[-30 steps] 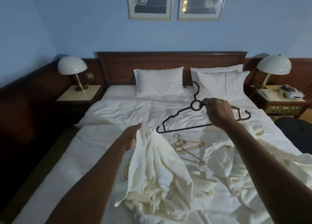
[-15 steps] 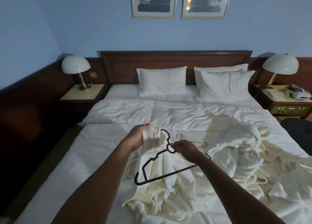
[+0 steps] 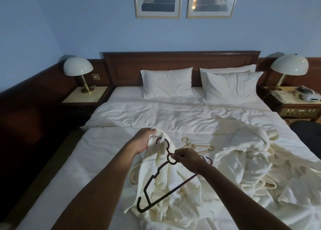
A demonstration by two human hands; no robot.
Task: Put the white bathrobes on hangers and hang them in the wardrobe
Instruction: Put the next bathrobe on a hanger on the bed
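A cream-white bathrobe (image 3: 165,186) lies bunched on the bed in front of me. My left hand (image 3: 142,142) grips its upper edge and lifts it a little. My right hand (image 3: 188,160) pinches a dark plastic hanger (image 3: 156,176) by the ring under its hook. The hanger slants down to the left over the robe. A second bathrobe (image 3: 246,153) is heaped to the right. Beige hangers (image 3: 196,146) lie on the sheet between the robes. No wardrobe is in view.
The bed (image 3: 107,160) has a white duvet and pillows (image 3: 167,83) against a wooden headboard. Nightstands with dome lamps (image 3: 78,68) stand on both sides; the right one holds a telephone (image 3: 281,95). A dark chair (image 3: 307,130) stands at the right edge.
My right hand has brought the dark hanger down from above the bed to the robe that my left hand holds. The hanger now lies against the cloth, hook near my left hand.
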